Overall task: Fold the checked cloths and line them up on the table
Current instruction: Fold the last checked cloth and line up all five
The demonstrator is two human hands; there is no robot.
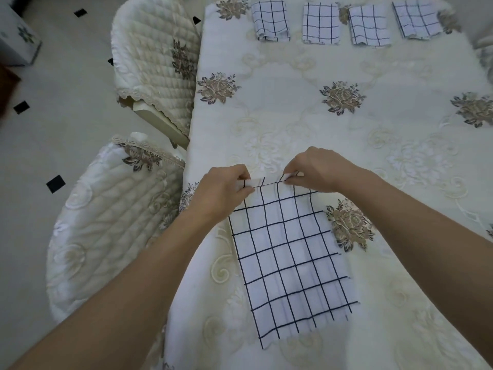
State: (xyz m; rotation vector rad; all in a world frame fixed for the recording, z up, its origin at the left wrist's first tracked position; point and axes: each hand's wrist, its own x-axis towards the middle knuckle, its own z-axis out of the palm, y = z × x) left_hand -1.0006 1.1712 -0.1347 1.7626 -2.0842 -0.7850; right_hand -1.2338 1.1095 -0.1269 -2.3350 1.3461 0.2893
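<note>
At the far left lies a pale tiled floor (66,129) with small black diamond insets. Next to it stand two chairs in cream quilted covers with brown flower embroidery, the farther chair (157,65) drawn up to the tabletop's left edge and the nearer chair (112,225) just beside it. The tabletop (293,108) is spread with a cream embroidered cover dotted with brown roses.

The left hand (224,190) pinches the far left corner of a white cloth with a dark blue check (288,257), its grip narrow, with thumb and curled fingers closed on the hem. The cloth lies flat on the near part of the tabletop, its length running toward the person. Its far edge looks slightly raised between the hands, though the angle makes that hard to judge. The right hand (317,169) holds the far right corner in the same tight pinch.

Along the far edge of the tabletop four folded checked cloths sit in a row, apart from one another: the first folded cloth (270,20), the second folded cloth (321,23), the third folded cloth (369,24), and the fourth folded cloth (416,19), which is tilted.
</note>
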